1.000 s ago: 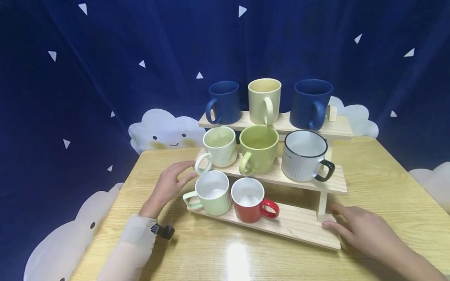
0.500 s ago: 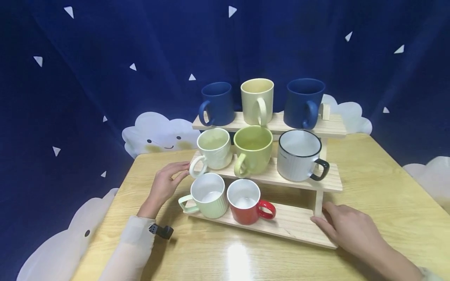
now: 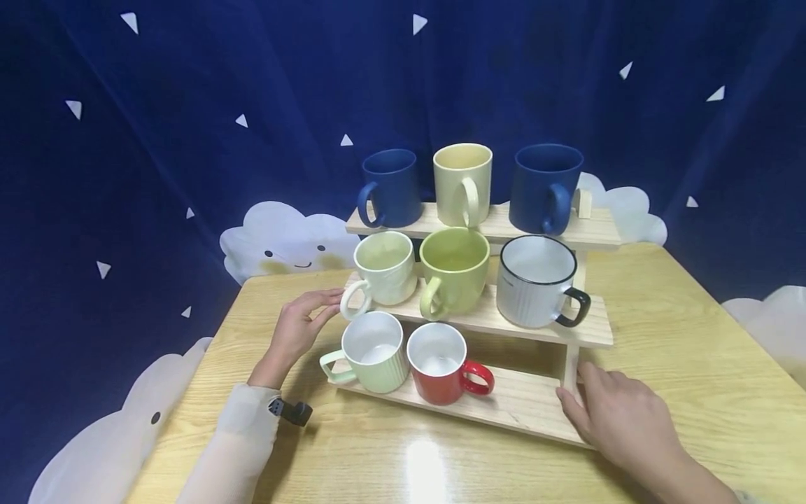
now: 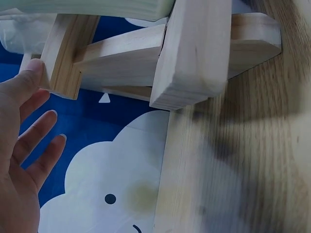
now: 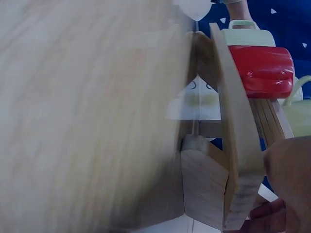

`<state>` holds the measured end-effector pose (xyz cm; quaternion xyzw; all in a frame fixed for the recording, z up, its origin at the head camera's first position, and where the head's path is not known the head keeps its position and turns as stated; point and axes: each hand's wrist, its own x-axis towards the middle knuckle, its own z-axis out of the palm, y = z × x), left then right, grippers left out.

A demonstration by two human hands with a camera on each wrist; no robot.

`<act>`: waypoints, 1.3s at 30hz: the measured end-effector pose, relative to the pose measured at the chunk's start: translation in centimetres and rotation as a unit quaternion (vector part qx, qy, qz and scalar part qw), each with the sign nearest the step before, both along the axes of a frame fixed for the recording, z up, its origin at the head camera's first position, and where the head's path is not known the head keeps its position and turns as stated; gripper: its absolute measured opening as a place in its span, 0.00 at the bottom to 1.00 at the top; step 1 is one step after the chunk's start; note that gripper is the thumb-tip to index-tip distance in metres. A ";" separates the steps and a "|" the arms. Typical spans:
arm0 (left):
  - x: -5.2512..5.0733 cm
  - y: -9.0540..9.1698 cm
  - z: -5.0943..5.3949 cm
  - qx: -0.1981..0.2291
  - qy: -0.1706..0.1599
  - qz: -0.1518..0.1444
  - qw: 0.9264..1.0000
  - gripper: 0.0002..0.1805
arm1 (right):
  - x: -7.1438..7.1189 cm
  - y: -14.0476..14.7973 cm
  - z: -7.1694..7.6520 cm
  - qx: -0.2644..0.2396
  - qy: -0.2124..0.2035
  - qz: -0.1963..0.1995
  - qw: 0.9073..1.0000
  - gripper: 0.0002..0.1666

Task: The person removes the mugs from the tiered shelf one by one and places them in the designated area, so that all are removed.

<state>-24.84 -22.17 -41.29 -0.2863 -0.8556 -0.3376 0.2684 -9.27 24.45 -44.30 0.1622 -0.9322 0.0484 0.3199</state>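
Three-tier pale wooden rack (image 3: 522, 397), eight mugs (image 3: 456, 280), relaxed left grip (image 3: 297, 327) touching, right grip (image 3: 630, 420) clasping, counter (image 3: 346, 455) beyond both ends.

— Free room?
— Lowest shelf (image 3: 525, 402), right of red mug (image 3: 437, 381): bare board, open from near. Tabletop (image 3: 352, 462), near side: open strip.
— Obstacles?
— Right: upright post (image 3: 571, 360), gripped by right hand (image 3: 632, 420). Higher, farther: middle shelf (image 3: 488, 318). Left: left hand (image 3: 297, 332) at its end.
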 end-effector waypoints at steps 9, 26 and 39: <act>0.2 -0.1 -0.1 0.000 0.006 0.007 1.000 0.09 | -0.7 -0.5 0.1 0.026 0.085 0.024 0.996 0.28; 0.6 2.6 -0.8 0.014 0.037 -0.003 0.999 0.11 | -3.2 3.1 -0.5 -0.005 0.011 -0.010 1.000 0.19; 1.0 6.2 -0.9 0.012 0.060 0.036 0.997 0.09 | -5.8 6.1 -0.2 -0.041 -0.096 -0.059 0.993 0.18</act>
